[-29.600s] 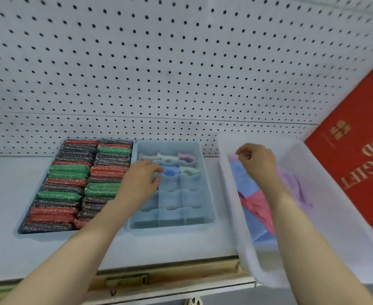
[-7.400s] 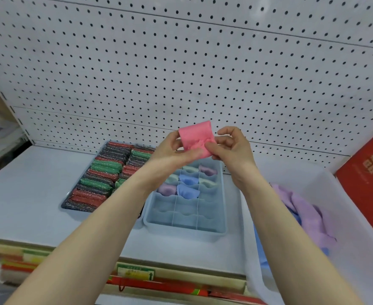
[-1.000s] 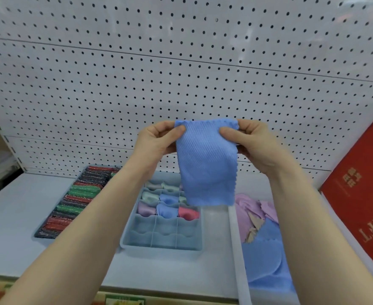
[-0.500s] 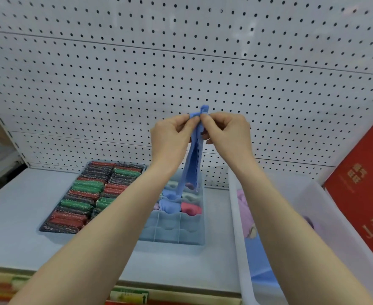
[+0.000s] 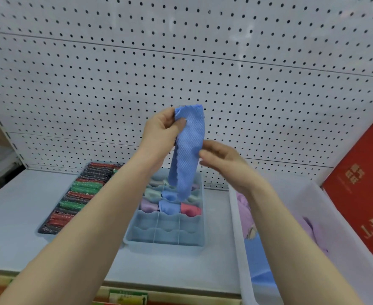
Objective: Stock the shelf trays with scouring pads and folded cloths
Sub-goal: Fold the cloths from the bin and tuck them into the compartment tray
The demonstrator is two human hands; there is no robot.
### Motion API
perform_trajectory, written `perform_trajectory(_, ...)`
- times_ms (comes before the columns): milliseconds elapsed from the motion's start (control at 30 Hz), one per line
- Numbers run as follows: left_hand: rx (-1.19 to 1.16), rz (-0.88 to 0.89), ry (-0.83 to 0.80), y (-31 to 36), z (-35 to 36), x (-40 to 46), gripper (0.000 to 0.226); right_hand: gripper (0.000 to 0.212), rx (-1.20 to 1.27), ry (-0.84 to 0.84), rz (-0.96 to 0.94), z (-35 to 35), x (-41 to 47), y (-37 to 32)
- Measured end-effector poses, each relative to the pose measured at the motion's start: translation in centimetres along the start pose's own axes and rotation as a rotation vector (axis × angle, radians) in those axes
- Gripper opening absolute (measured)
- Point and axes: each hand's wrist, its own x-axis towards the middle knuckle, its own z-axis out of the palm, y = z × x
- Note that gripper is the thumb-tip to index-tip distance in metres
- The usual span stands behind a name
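Left hand [image 5: 159, 130] pinched the top of the blue cloth [image 5: 187, 150], which I saw hanging folded lengthwise above the divided tray [image 5: 165, 238]. Right hand [image 5: 223, 159] was relaxed, fingers nearly straight beside the cloth's right edge, holding nothing. Folded cloths [image 5: 190, 210] filled the tray's rear cells. Scouring pads [image 5: 79, 194] filled the tray at left. More cloths lay in the bin [image 5: 238, 238] at right.

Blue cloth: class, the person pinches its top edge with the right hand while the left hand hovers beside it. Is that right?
Not quite. The head view shows the left hand pinching the top of the blue cloth, while the right hand hovers beside it, fingers relaxed.
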Motion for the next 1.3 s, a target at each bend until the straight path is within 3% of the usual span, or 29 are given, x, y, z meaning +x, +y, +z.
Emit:
perform_trajectory(67,-0.043,-0.017,-0.05,0.4,-0.3,0.3,0.02,0.027,0.102,-0.023,0.002,0.9,0.2,0.8)
perform_trajectory(133,-0.106,-0.06,-0.061,0.6,-0.4,0.6,0.017,0.019,0.154,0.066,0.006,1.4,0.5,0.9)
perform_trajectory(233,-0.225,-0.265,-0.085,-0.4,-1.0,0.4,0.017,0.012,0.182,0.173,0.031,1.8,0.7,1.2)
perform_trajectory(367,-0.033,-0.498,-0.261,-4.6,-1.2,-2.1,0.028,0.01,0.188,0.284,0.132,2.2,0.2,2.2)
perform_trajectory(433,-0.024,-0.532,-0.186,-5.9,-0.7,-2.8,0.029,0.007,0.145,0.31,0.196,2.1,0.1,3.0)
perform_trajectory(533,-0.025,-0.45,-0.098,-6.6,-0.5,-2.6,0.028,0.02,0.125,0.25,0.221,1.6,-0.1,3.0)
perform_trajectory(667,-0.039,-0.147,-0.044,-5.5,-0.5,-1.6,0.018,0.029,0.13,0.227,0.013,0.6,0.3,0.5)
perform_trajectory(800,-0.053,0.053,-0.077,-4.5,-0.5,-0.9,0.055,0.056,0.143,0.188,-0.104,0.1,0.7,-1.3)
perform_trajectory(933,-0.012,0.103,-0.04,-4.6,-0.5,-0.8,0.054,0.028,0.27,0.131,0.033,0.1,0.2,-0.6)
perform_trajectory(1033,0.004,0.096,-0.003,-4.5,-0.7,-1.1,0.044,0.029,0.131,0.11,0.141,1.2,-0.1,0.8)
perform_trajectory(1100,-0.081,-0.013,-0.001,-4.9,-1.0,-1.2,0.038,0.02,0.142,0.181,0.15,2.1,0.0,1.2)
perform_trajectory(1167,-0.253,-0.253,-0.057,-5.5,-1.8,-1.7,0.032,0.013,0.178,0.256,0.139,2.6,0.1,1.3)
perform_trajectory(1233,-0.228,-0.413,-0.176,-6.6,-2.4,-2.6,0.041,0.014,0.188,0.305,0.125,3.0,0.2,1.5)
perform_trajectory(1300,-0.159,-0.458,-0.206,-7.7,-2.6,-3.7,0.036,0.02,0.152,0.318,0.131,3.9,0.2,1.8)
